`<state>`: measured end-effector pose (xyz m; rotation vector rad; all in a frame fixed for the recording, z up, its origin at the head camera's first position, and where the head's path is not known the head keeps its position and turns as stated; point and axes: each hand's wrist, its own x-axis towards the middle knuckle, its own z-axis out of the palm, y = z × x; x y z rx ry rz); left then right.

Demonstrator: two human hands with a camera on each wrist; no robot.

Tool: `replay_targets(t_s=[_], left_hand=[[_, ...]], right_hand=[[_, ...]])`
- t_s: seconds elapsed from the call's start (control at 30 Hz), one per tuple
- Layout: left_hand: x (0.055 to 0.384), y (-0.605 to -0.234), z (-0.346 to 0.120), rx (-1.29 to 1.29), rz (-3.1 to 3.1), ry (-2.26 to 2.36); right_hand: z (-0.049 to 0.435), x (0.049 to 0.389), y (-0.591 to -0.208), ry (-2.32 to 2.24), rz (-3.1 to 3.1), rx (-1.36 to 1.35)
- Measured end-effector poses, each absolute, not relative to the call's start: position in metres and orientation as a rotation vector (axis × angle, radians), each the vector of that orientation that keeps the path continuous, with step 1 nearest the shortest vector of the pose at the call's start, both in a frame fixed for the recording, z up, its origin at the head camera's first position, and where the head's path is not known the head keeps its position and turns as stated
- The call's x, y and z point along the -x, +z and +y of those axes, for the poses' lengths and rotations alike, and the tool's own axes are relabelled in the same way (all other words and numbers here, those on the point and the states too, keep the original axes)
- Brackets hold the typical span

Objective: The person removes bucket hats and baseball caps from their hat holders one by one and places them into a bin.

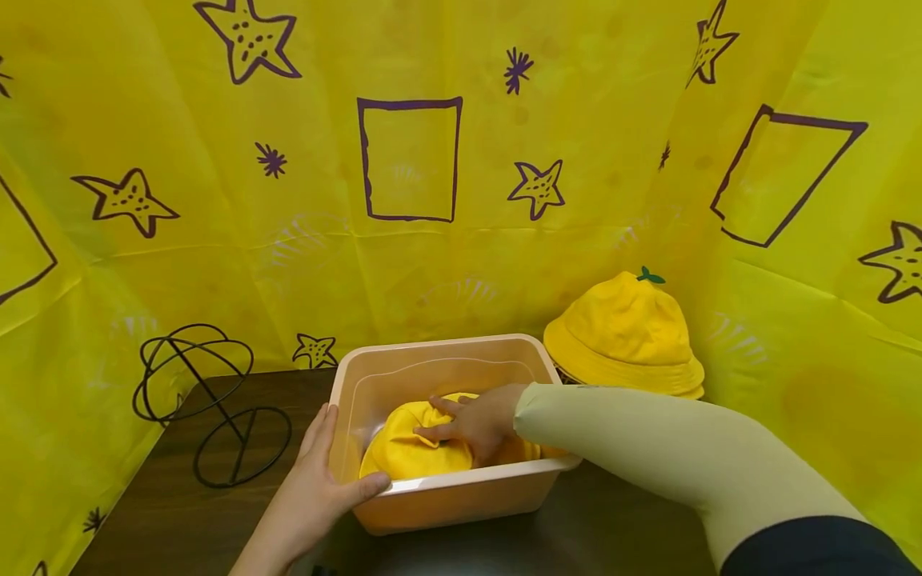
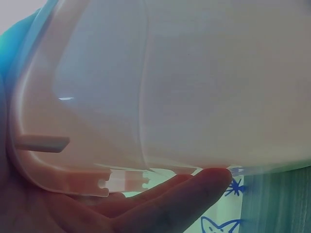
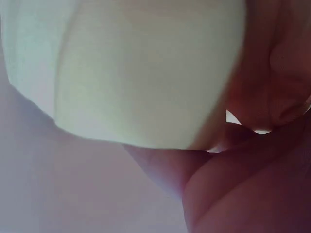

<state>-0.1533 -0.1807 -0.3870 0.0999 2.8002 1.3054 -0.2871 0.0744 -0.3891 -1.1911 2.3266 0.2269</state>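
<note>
Left hand (image 1: 310, 484) grips the near left corner of a peach plastic bin (image 1: 461, 508), its thumb over the front rim and its fingers along the outer left wall. The bin occupies the lower centre of the frame on a dark brown surface (image 1: 169, 488); its mouth faces up, and its long axis runs left to right, with the right end set slightly higher in the picture. Right hand (image 1: 486, 428), extending from a pale sleeve (image 1: 627, 424) that enters at the lower right, reaches inside the bin with fingers spread and rests on a yellow hat (image 1: 406, 448). This hat lies crumpled on the bin's left side, longer from left to right than from front to back (which way its crown points cannot be told). Left of the bin is a black wire stand (image 1: 204, 388), whose post slants from a lower ring toward the upper left of the frame. Right of centre, just behind the bin, sits a second hat (image 1: 623, 328), brim down and crown up, with a green leaf (image 1: 651, 277) at its top. Yellow cloth (image 1: 324, 280) with drawn stars fills the background. The right wrist view shows mainly sleeve and skin.
</note>
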Motion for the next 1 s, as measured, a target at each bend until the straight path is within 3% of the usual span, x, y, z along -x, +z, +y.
replay_targets(t_s=[1.0], left_hand=[[0.153, -0.387, -0.18, -0.095, 2.796, 1.327]], right_hand=[[0.049, 0.266, -0.415, 0.517, 2.392, 0.903]])
